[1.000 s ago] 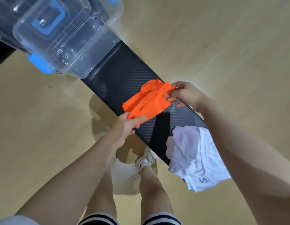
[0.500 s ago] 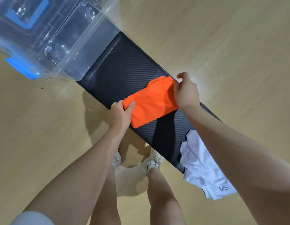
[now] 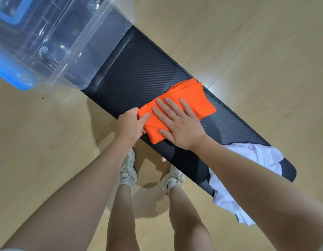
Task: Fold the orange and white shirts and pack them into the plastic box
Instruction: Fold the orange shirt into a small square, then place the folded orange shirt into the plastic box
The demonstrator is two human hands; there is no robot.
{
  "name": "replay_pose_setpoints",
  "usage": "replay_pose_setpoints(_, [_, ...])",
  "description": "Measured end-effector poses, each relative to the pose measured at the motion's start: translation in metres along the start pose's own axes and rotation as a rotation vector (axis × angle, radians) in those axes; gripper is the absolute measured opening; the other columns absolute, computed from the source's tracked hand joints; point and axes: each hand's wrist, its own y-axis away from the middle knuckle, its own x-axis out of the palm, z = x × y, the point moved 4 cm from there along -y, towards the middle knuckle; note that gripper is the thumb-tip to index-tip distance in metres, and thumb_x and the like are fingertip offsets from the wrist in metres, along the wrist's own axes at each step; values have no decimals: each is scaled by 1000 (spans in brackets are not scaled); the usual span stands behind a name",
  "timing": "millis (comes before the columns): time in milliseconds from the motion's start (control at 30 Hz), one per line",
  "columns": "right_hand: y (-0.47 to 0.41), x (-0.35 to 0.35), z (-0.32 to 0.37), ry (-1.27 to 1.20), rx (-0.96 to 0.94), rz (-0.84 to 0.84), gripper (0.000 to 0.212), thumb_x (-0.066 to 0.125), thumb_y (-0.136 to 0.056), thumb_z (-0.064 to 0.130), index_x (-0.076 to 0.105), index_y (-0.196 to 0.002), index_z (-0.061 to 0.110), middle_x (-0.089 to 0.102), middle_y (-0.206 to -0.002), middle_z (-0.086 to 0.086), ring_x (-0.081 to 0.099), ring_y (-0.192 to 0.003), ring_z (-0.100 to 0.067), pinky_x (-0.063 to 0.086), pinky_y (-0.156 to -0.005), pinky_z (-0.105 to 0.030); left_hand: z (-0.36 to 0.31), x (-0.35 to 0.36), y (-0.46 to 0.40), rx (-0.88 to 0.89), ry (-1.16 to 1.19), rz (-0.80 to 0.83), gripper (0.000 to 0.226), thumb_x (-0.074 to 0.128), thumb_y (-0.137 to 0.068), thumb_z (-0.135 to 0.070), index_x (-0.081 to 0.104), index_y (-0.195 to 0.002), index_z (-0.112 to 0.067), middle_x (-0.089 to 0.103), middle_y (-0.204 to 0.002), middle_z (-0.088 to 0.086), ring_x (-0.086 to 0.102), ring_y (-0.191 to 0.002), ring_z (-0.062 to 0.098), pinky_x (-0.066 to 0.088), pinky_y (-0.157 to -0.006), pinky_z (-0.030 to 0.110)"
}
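Note:
The orange shirt (image 3: 193,96) lies folded into a small rectangle in the middle of the black bench (image 3: 139,69). My left hand (image 3: 130,126) pinches its near left corner between thumb and fingers. My right hand (image 3: 178,124) rests flat on top of it, fingers spread, a ring on one finger. The white shirt (image 3: 258,154) lies crumpled at the bench's right end, partly hanging over the near edge and partly hidden by my right forearm. The clear plastic box (image 3: 54,42) with blue latches stands on the bench's far left end.
The bench runs diagonally over a light wooden floor (image 3: 247,42). My legs and two white shoes (image 3: 128,169) stand just in front of the bench's near edge.
My right hand moved from gripping the shirt's far edge to lying flat on top of it. The left hand stayed at the near left corner. The view shifted closer.

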Motion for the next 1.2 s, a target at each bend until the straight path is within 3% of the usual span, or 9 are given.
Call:
replay_pose_setpoints(267, [6,-8,-69,-103,391,121,69,17,-87,62,7,-149,33,2,-160,1,8,-147,-24,1,-116,-48,-1,6,7,89,-153,-92,28,51,-92,-35,41,-77,-14,57,-75,8,61,-77,32,42,-62,36])
replay_pose_setpoints(333, [8,-8,-75,-125,435,159,65,12,-90,59,-4,-148,35,-8,-159,3,-1,-147,-21,-6,-116,-44,-3,6,10,78,-121,-123,21,55,-91,-31,47,-98,-12,58,-91,10,61,-87,32,42,-66,34])
replay_pose_setpoints(400, [11,-12,-74,-180,523,155,63,19,-95,54,-5,-148,33,-11,-159,3,-6,-147,-20,-9,-116,-43,-4,0,13,119,-162,-192,46,60,-88,-25,42,-128,-10,52,-114,15,55,-99,30,45,-77,38])
replay_pose_setpoints(467, [24,-23,-74,-280,736,9,64,28,-96,48,7,-150,22,-3,-159,-5,-1,-147,-24,-2,-117,-42,-6,-4,13,231,-275,-206,48,62,-87,-22,46,-130,-9,47,-119,17,53,-102,31,47,-84,41])
replay_pose_setpoints(567, [57,-34,-62,-644,1130,-357,58,33,-90,42,40,-134,5,41,-141,-15,37,-131,-30,28,-104,-36,-5,-6,12,199,-197,-108,30,54,-92,-24,57,-117,-8,52,-110,13,55,-95,30,47,-82,40])
replay_pose_setpoints(700, [80,-10,-24,-1153,1473,-291,34,44,-93,36,50,-113,9,61,-99,-4,58,-103,-27,44,-93,-39,3,-1,22,52,-62,-15,24,50,-93,-28,57,-89,-5,59,-85,13,60,-84,33,41,-70,34])
replay_pose_setpoints(933, [49,-5,-4,-1375,1396,-296,41,65,-83,37,53,-112,12,59,-93,4,57,-92,-17,46,-85,-34,15,28,48,-75,83,208,16,54,-92,-27,56,-83,-14,54,-72,-7,63,-85,27,46,-74,35])
replay_pose_setpoints(1100, [39,-19,16,-1791,1278,-181,8,67,-83,12,61,-85,16,67,-77,1,63,-69,-14,54,-59,-23,15,15,61,-47,116,228,16,55,-92,-23,59,-84,-9,52,-68,-6,54,-78,18,40,-71,30])
replay_pose_setpoints(1200, [38,-57,25,-1857,1200,-198,9,63,-84,8,62,-85,17,69,-79,2,65,-70,-13,52,-61,-24,5,-20,80,-53,174,213,11,51,-93,-21,58,-93,-12,53,-74,-6,55,-75,17,41,-68,26])
